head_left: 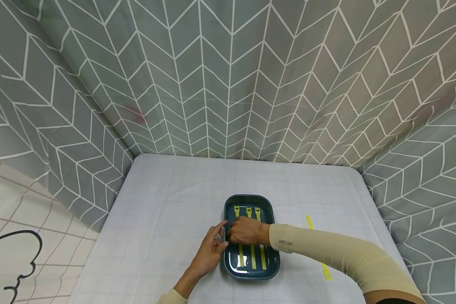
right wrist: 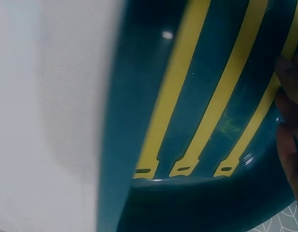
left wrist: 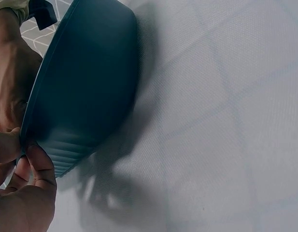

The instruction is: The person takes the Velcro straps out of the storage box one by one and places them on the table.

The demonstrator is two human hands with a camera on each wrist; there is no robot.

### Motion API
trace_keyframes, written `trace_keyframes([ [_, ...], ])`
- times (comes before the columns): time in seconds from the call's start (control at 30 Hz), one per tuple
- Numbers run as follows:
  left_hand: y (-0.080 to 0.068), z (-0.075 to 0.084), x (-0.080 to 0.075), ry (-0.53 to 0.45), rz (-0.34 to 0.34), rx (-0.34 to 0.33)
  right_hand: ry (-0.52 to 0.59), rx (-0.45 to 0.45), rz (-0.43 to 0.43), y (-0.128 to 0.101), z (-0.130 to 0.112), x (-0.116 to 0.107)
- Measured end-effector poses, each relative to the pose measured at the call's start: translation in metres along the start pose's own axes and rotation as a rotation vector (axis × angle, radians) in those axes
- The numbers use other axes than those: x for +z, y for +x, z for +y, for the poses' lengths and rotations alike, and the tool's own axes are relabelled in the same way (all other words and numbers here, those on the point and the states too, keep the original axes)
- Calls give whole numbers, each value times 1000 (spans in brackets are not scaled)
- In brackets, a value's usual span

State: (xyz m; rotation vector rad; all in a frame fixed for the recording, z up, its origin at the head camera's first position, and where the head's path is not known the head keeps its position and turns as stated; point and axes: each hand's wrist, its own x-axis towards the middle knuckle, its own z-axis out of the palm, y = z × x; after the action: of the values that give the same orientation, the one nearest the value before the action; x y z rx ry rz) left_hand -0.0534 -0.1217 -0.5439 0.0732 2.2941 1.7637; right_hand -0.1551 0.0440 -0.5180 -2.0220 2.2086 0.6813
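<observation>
Your left hand point(head_left: 209, 252) pinches the left rim of the dark teal oval plastic tray point(head_left: 270, 265) between thumb and fingers. Your right hand point(head_left: 247, 231) rests inside this tray, fingers bent down onto the three yellow flat straps point(head_left: 252, 256) lying side by side there; whether it pinches one, you cannot tell. Right of the tray, one more yellow strap point(head_left: 309, 222) lies on the pale gridded table cover point(head_left: 167, 202).

White gridded tablecloth point(head_left: 167, 211), grey chevron curtain point(head_left: 228, 76), loose yellow strap point(head_left: 318, 249)
</observation>
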Motion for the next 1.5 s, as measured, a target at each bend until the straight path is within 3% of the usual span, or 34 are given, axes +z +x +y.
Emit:
trace_keyframes([
  [0.5, 3, 0, 4, -56, 14, 82, -10, -77, 28, -5, 8, 1],
  [0.77, 5, 2, 4, -82, 11, 74, 47, -65, 75, -13, 16, -11],
  [1.27, 6, 1, 5, 16, 10, 49, 20, -2, 347, -40, 38, -51],
  [1.37, 5, 1, 4, 30, 23, 54, 68, 36, 406, -47, 43, -61],
  [1.5, 3, 0, 2, 10, 33, 52, 213, 93, 519, -55, 50, -68],
])
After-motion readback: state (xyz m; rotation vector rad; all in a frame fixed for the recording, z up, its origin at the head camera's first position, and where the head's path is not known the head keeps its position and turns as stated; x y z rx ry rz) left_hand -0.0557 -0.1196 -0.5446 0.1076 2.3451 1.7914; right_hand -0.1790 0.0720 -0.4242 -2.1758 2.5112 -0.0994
